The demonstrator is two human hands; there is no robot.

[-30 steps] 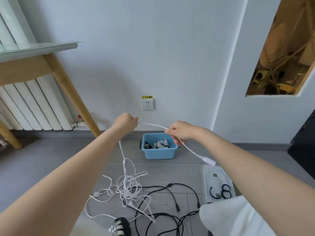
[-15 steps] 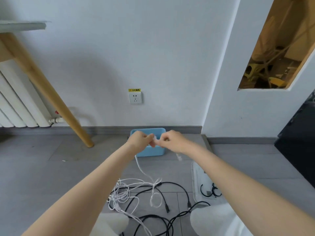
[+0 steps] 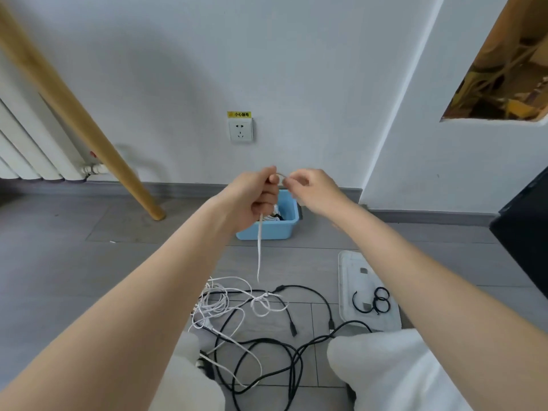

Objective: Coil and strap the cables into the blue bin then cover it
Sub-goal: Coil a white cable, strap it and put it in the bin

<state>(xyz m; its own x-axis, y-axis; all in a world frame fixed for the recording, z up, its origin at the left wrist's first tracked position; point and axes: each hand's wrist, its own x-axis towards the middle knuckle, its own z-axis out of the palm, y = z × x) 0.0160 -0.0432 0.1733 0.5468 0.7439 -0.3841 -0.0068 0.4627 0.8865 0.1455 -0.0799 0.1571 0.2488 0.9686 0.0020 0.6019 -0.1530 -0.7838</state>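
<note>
A slanted wooden table leg (image 3: 89, 126) is standing at the far left with its foot on the grey floor (image 3: 74, 262), in front of a white radiator (image 3: 26, 143) against the wall. To its right, a broad stretch of bare floor is lying open between the leg and the cables.

The left hand (image 3: 255, 197) is curling into a fist around the white cable (image 3: 259, 250), gripping it in front of the blue bin (image 3: 284, 229). From the bottom of that fist the cable is hanging almost straight down, its long axis running vertical, until it is meeting the loose white tangle (image 3: 225, 304) on the floor. A short loop is arching from the top of the fist across to the right hand (image 3: 314, 191), whose fingertips are pinching the cable; the two hands are sitting close together, nearly touching, at the same height.

The blue bin is resting on the floor near the wall, below the wall socket (image 3: 240, 130), its open top facing up and some coiled cable showing inside. Black cables (image 3: 267, 351) are sprawling in loops between the person's knees, crossing the white tangle.

To the right, the clear lid (image 3: 350, 280) is lying flat on the floor, its long axis running away from the person, apart from the bin. Black straps (image 3: 376, 301) curled into rings are resting on it. A dark object (image 3: 527, 226) is edging the far right.
</note>
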